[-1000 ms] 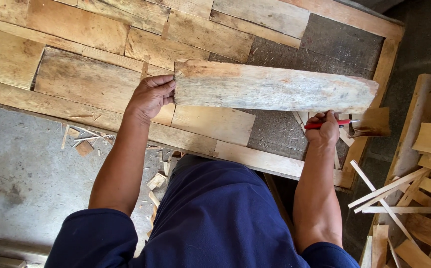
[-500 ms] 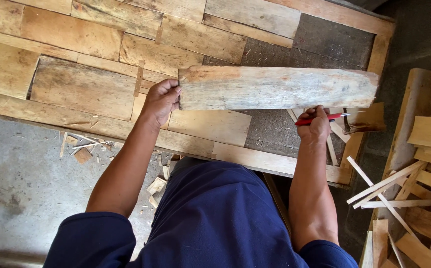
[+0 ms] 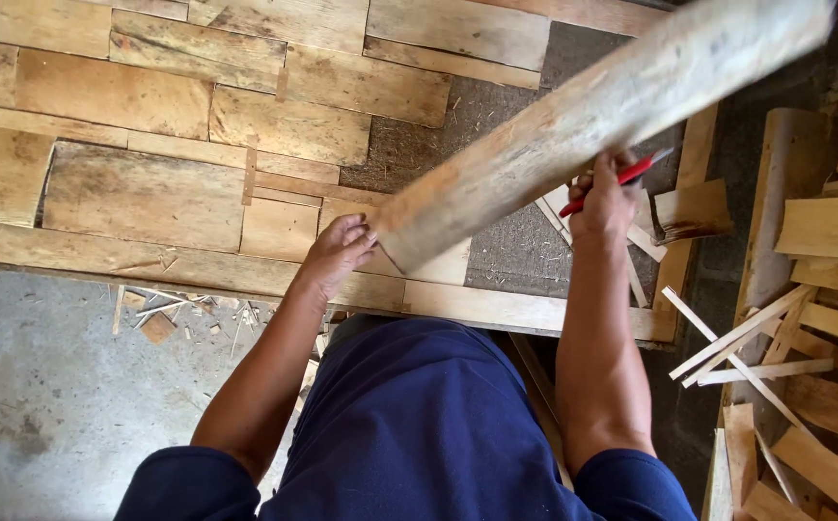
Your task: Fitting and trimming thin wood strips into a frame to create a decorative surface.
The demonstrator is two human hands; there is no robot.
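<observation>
A long weathered wooden plank (image 3: pixel 592 116) is tilted up, its far end raised toward the top right. My left hand (image 3: pixel 339 253) grips its near lower end. My right hand (image 3: pixel 604 198) is under the plank's middle, supporting it while holding a red pencil (image 3: pixel 617 180). Below lies a wooden frame (image 3: pixel 496 307) partly filled with fitted flat boards (image 3: pixel 144 198); a dark rough patch (image 3: pixel 515 241) shows where no board lies.
Loose planks and thin offcut strips (image 3: pixel 747 338) are piled at the right. Wood chips and splinters (image 3: pixel 168 314) litter the grey concrete floor (image 3: pixel 42 405) at the left. My blue-clad knees (image 3: pixel 409 425) fill the bottom centre.
The plank, lying nearly level across the frame before, has swung up at its right end. My left hand slid lower along with its near end; my right hand rose beneath it.
</observation>
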